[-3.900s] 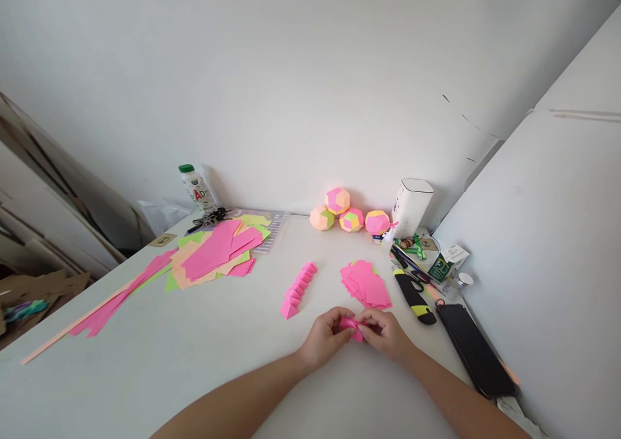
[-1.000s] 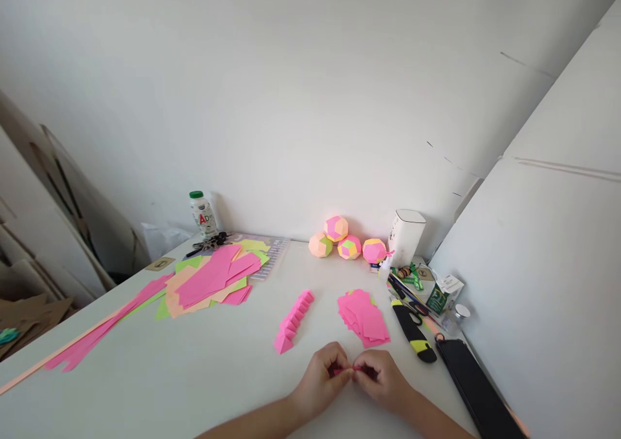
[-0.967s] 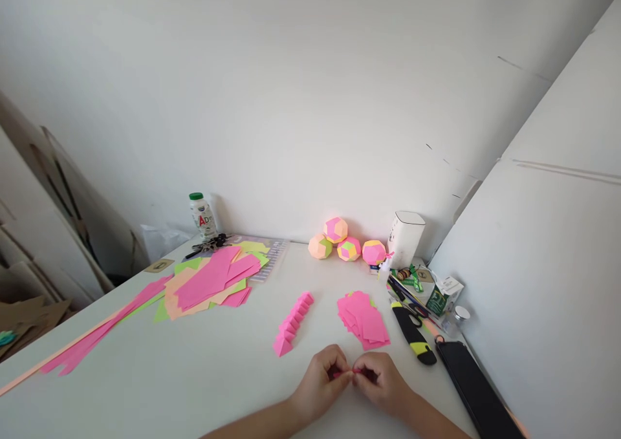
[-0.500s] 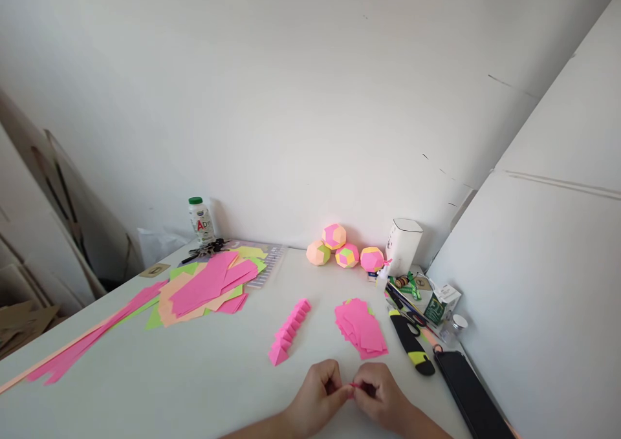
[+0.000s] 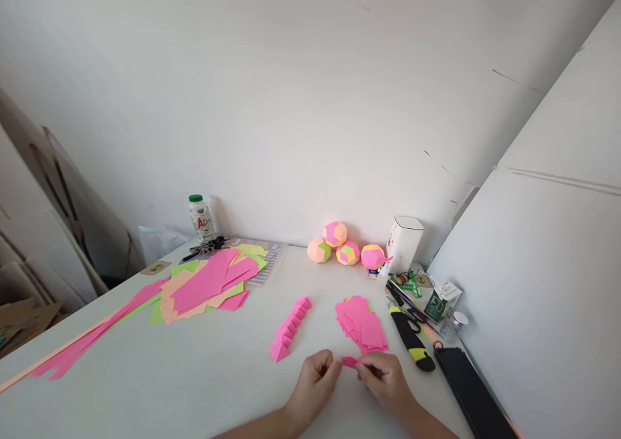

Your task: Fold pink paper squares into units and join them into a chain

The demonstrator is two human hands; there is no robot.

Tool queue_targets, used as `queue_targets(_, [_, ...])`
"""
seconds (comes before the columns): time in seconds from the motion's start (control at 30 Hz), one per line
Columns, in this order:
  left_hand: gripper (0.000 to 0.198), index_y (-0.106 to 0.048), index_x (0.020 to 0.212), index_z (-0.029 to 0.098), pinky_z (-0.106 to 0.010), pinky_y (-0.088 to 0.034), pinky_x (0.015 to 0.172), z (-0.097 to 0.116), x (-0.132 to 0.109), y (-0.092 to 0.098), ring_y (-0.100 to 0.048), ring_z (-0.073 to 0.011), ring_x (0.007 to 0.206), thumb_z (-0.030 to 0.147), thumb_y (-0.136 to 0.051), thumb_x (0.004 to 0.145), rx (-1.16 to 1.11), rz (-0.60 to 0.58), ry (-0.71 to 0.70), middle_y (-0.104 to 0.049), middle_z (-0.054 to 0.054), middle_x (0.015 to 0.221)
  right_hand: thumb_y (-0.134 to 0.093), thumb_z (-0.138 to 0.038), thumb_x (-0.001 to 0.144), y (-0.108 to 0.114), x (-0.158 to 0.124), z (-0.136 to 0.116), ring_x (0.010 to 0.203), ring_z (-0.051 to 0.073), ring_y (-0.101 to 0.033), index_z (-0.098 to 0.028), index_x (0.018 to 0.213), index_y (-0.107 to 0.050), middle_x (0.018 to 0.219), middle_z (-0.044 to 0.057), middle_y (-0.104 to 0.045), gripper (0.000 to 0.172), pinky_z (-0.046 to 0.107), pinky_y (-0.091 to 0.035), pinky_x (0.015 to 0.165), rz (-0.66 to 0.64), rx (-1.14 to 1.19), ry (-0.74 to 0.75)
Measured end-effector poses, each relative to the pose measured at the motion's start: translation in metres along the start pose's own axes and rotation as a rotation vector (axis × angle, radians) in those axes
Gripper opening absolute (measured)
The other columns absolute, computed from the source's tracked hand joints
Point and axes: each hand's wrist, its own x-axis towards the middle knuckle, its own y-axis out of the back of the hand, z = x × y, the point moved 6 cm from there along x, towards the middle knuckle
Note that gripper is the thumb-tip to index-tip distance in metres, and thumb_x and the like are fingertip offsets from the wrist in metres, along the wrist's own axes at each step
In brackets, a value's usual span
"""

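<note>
A small piece of pink paper (image 5: 350, 362) stretches between my two hands near the table's front. My left hand (image 5: 315, 387) pinches its left end, fingers curled and thumb on top. At the other end, my right hand (image 5: 387, 381) is closed on it between thumb and fingertips. Just beyond the right hand lies a loose stack of pink paper pieces (image 5: 361, 324) with a bit of green showing. To its left stands a row of folded pink paper units (image 5: 291, 329), nested one against another.
Several faceted paper balls (image 5: 334, 233) sit by the wall beside a white container (image 5: 405, 244). A utility knife (image 5: 412, 339) and a black case (image 5: 470, 387) lie at right. Coloured paper sheets (image 5: 204, 287), long strips (image 5: 97, 329) and a green-capped bottle (image 5: 200, 219) occupy the left.
My hands have moved slightly apart and up in the view. More of the pink paper now shows between them. The view has shifted a little.
</note>
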Motion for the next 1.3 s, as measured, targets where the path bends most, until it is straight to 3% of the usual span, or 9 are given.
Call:
queue_targets(0.07, [0.048,-0.040,0.053,0.018,-0.024,-0.031,0.052,0.007,-0.001,-0.003,-0.037,-0.0111,0.052,0.054,-0.039,0.085,-0.031,-0.066,0.012,-0.040,0.003,0.050,-0.051,-0.025,0.086,0.002,-0.001,-0.007,0.045,0.012,-0.049,-0.016,0.066,-0.066,0.051,0.001,-0.057,0.026,0.021,-0.038,0.046,0.064,-0.091,0.102])
queue_targets(0.2, [0.044,-0.056,0.066,0.015,-0.025,-0.037,0.060,0.015,-0.003,-0.009,-0.048,-0.0139,0.062,0.051,-0.042,0.085,-0.107,-0.189,0.004,-0.054,-0.002,0.064,-0.048,-0.017,0.089,-0.004,-0.006,-0.021,0.056,0.014,-0.058,-0.018,0.082,-0.068,0.064,0.004,-0.065,0.022,0.022,-0.044,0.054,0.019,-0.199,0.288])
queue_targets(0.43, [0.040,-0.053,0.063,0.016,-0.024,-0.035,0.058,0.012,-0.002,-0.007,-0.043,-0.0120,0.058,0.051,-0.048,0.082,-0.135,-0.164,0.074,-0.049,0.002,0.060,-0.051,-0.011,0.087,-0.005,-0.013,-0.025,0.070,0.019,-0.066,-0.018,0.107,-0.064,0.085,0.008,-0.071,0.024,0.029,-0.052,0.060,0.014,-0.380,0.468])
queue_targets(0.63, [0.041,-0.046,0.064,0.018,-0.023,-0.032,0.054,0.005,0.000,-0.006,-0.037,-0.0105,0.055,0.053,-0.043,0.084,-0.131,-0.167,0.084,-0.043,0.004,0.058,-0.054,-0.013,0.087,-0.004,-0.011,-0.023,0.074,0.020,-0.067,-0.016,0.107,-0.063,0.089,0.010,-0.071,0.023,0.030,-0.054,0.064,0.021,-0.323,0.457])
queue_targets(0.8, [0.040,-0.047,0.070,0.017,-0.023,-0.031,0.054,0.000,0.001,-0.008,-0.036,-0.0102,0.056,0.054,-0.042,0.085,-0.164,-0.193,0.071,-0.041,0.004,0.060,-0.055,-0.022,0.087,-0.006,-0.008,-0.018,0.074,0.020,-0.066,-0.019,0.104,-0.063,0.088,0.009,-0.071,0.019,0.030,-0.053,0.066,-0.064,-0.226,0.362])
queue_targets(1.0, [0.040,-0.047,0.070,0.017,-0.023,-0.030,0.054,0.001,0.001,-0.008,-0.035,-0.0101,0.056,0.053,-0.043,0.084,-0.192,-0.209,0.085,-0.041,0.004,0.060,-0.054,-0.023,0.088,-0.005,-0.008,-0.012,0.076,0.020,-0.065,-0.018,0.105,-0.062,0.088,0.010,-0.070,0.019,0.029,-0.052,0.067,-0.080,-0.118,0.303])
queue_targets(1.3, [0.039,-0.047,0.068,0.017,-0.023,-0.031,0.055,0.004,0.000,-0.007,-0.036,-0.0104,0.057,0.051,-0.042,0.086,-0.186,-0.220,0.069,-0.041,0.004,0.061,-0.051,-0.019,0.089,0.000,-0.009,-0.015,0.072,0.018,-0.067,-0.019,0.103,-0.063,0.084,0.008,-0.072,0.018,0.029,-0.054,0.066,-0.028,-0.123,0.300])
